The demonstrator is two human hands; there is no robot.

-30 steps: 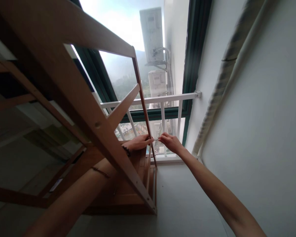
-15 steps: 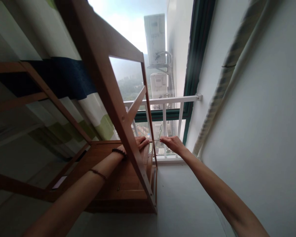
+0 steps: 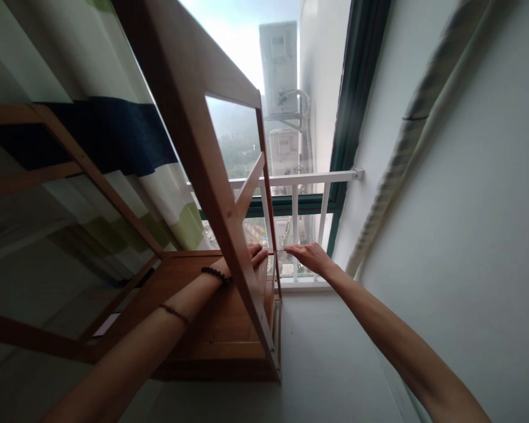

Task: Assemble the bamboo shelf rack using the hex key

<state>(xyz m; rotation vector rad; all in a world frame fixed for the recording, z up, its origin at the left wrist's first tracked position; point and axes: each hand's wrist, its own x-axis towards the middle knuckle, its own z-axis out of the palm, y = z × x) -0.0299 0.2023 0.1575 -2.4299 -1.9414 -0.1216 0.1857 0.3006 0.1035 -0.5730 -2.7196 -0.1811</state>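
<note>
A wooden shelf frame (image 3: pixel 211 176) lies on its side on the pale floor, stretching away from me toward the window. My left hand (image 3: pixel 256 256) reaches through the frame and rests with fingers laid on the far wooden panel (image 3: pixel 229 305) beside a thin upright post (image 3: pixel 268 205). My right hand (image 3: pixel 306 256) is just right of that post, fingers pinched on a thin metal piece (image 3: pixel 281 251) that points at the post. What that piece is I cannot make out. A bead bracelet sits on my left wrist.
A white railing (image 3: pixel 308 177) crosses a green-framed window (image 3: pixel 348 117) ahead, with air-conditioner units (image 3: pixel 280 64) outside. A striped curtain (image 3: pixel 114 135) hangs at the left. A white wall (image 3: pixel 467 205) with a wrapped pipe (image 3: pixel 397 158) runs along the right.
My view shifted, so the curtain now shows behind the frame. My left hand went from gripping the post to lying flatter on the panel. My right hand stayed by the post.
</note>
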